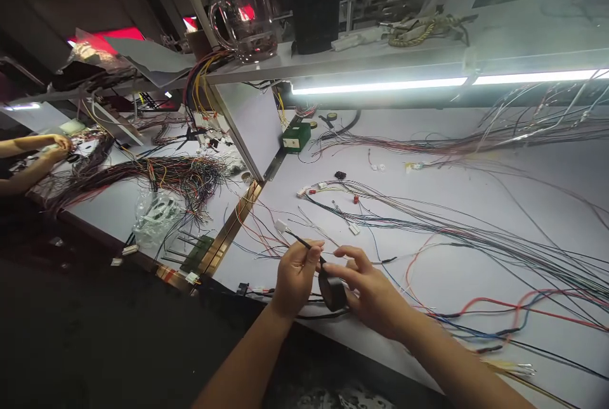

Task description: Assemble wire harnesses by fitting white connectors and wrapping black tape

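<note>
Near the front edge of the white table, my left hand [294,276] is closed around a thin dark wire bundle [301,240], thumb against fingers. A white connector [280,226] sits on the bundle's end, pointing up and left. My right hand [375,292] is bent around a roll of black electrical tape [332,292], which hangs just right of my left hand. Between the two hands a short strip of tape meets the bundle at the fingertips. Exactly how far it wraps the wires is hidden by my fingers.
Long wires [442,228] with small connectors stretch across the table to the right. A green box [297,137] stands by the upright divider [252,123]. Overhead, a shelf [361,60] carries a glass jug [245,9]. At far left, another person's hands [54,146] work beside a wire heap [181,174].
</note>
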Action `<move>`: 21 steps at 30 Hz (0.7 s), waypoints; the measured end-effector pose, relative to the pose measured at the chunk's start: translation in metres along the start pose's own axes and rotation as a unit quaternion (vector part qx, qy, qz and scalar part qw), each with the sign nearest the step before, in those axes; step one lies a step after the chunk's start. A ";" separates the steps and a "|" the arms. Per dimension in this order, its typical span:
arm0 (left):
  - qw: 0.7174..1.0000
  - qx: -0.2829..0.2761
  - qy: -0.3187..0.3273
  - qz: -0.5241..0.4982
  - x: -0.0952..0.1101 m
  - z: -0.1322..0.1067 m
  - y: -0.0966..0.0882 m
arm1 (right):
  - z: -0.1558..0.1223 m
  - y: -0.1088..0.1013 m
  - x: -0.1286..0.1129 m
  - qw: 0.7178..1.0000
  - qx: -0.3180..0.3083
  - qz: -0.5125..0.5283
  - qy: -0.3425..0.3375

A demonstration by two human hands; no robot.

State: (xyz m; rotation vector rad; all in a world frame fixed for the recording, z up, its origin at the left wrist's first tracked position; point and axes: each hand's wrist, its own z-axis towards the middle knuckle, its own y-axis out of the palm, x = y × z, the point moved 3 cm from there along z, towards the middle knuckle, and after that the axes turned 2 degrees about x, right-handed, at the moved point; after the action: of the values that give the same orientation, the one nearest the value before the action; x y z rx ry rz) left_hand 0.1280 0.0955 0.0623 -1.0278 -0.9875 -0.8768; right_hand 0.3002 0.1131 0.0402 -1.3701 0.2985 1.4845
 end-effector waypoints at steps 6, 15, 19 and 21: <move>0.973 0.062 -0.118 -0.186 -0.018 -0.016 0.017 | -0.003 -0.001 0.022 0.956 0.124 0.185 0.189; 0.992 -0.056 0.042 -0.101 0.014 0.006 0.016 | -0.008 -0.021 0.020 0.989 0.006 0.079 0.122; 0.991 -0.002 -0.087 -0.101 0.003 0.007 0.021 | -0.018 -0.006 0.017 0.984 0.008 -0.159 -0.076; 0.975 0.031 -0.149 -0.161 -0.006 0.002 0.026 | -0.020 -0.005 0.022 0.988 0.065 -0.135 -0.049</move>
State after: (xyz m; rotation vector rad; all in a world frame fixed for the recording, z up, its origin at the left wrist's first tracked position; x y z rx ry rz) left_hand 0.1494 0.1059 0.0497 -0.9776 -1.4572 -0.9640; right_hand 0.3201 0.1112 0.0179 -1.1786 0.1375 1.2802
